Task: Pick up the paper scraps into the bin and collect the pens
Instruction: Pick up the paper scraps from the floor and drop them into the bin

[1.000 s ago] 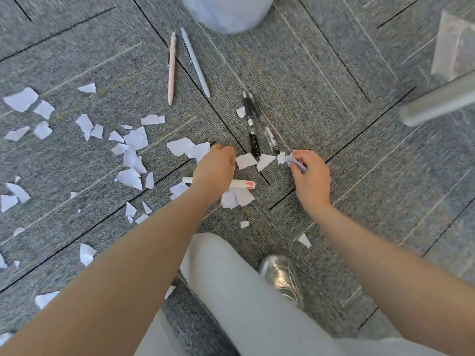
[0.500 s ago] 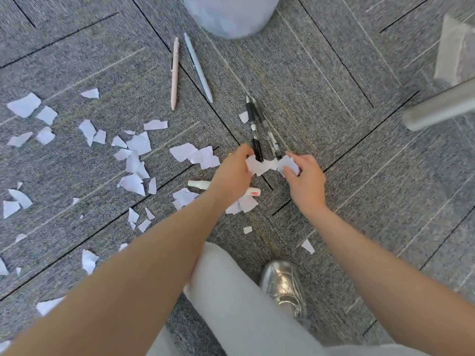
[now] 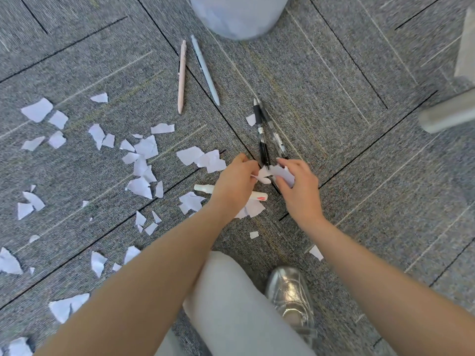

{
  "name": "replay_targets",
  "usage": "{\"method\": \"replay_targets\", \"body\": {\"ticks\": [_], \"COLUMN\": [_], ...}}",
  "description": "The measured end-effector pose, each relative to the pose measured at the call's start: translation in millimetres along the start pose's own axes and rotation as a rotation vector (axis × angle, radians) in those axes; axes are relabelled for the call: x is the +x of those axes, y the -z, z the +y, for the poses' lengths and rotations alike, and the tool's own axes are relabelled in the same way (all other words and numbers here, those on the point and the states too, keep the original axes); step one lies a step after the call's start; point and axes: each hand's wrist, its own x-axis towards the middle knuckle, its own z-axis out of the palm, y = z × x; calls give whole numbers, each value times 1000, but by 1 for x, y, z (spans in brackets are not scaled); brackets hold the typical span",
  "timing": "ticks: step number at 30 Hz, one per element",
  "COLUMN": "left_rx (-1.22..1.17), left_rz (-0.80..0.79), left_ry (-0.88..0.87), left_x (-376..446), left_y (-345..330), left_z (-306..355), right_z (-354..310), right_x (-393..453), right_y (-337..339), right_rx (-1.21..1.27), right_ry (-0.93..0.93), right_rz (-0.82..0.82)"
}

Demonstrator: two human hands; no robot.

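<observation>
Your left hand [image 3: 235,185] and right hand [image 3: 299,187] meet near the middle of the frame, low over the grey carpet-tile floor [image 3: 334,98]. Your left fingers are curled and pinch the edge of a small torn white paper scrap [image 3: 263,174], while your right hand's fingers are curled round a little bunch of white paper scraps [image 3: 285,173]; the two lots of paper touch between your hands.

Just above your hands lie two black-and-clear ballpoint pens [image 3: 267,134] side by side, their lower ends reaching your fingertips. A white marker with a pink tip [image 3: 258,196] lies flat under your left hand, showing on both sides of it. In the upper middle of the frame a pale pink pen [image 3: 181,76] and a pale blue-grey pen [image 3: 204,69] rest close together on the carpet, forming a narrow V.

The pale translucent round bin [image 3: 239,16] stands at the top edge, just beyond those two pens.

Loose torn white paper scraps [image 3: 144,160] are scattered across the left half of the frame, with a few more small ones below your hands.

At the bottom, your light grey trouser leg [image 3: 231,304] and shiny silver shoe [image 3: 291,295] show between your forearms. A grey metal tube [image 3: 447,115] enters from the right edge.
</observation>
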Motion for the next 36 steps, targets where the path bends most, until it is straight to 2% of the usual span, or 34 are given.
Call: {"method": "replay_targets", "body": {"ticks": [5,8,11,13,16,21,24,26,28,31,33,36], "left_rx": [15,67,362,458,364,264,193,55,-26,-4,-6,21], "left_rz": [-98,-85,-18,-51,-122,29,95,111,60,-40,-56,-53], "left_ry": [8,-11,-35,-23,-3,-35,26,102,102,74,82,113], "left_x": [10,13,9,1,-11,-29,-26,-21,-17,-20,-21,-21], "left_y": [34,57,68,68,61,48,47,54,59,60,57,58], "left_z": [-5,-15,-34,-48,-59,-55,-53,-49,-46,-44,-44,-39], "right_z": [5,7,2,-8,-21,-20,-32,-45,-61,-80,-87,-84], "right_x": [2,6,4,-1,-3,2,4,11,22,49,67,88], "right_y": [1,2,5,6,1,-10,-11,-8,-3,6,8,3], "right_rx": [-62,-120,-89,-50,-73,-190,-103,9,135,233,118,-205], "right_ry": [18,75,136,188,265,326,264,214,137,26,61,177], "right_rz": [-27,-47,-66,-102,-147,-254,-221,-208,-172,-116,-107,-109]}}
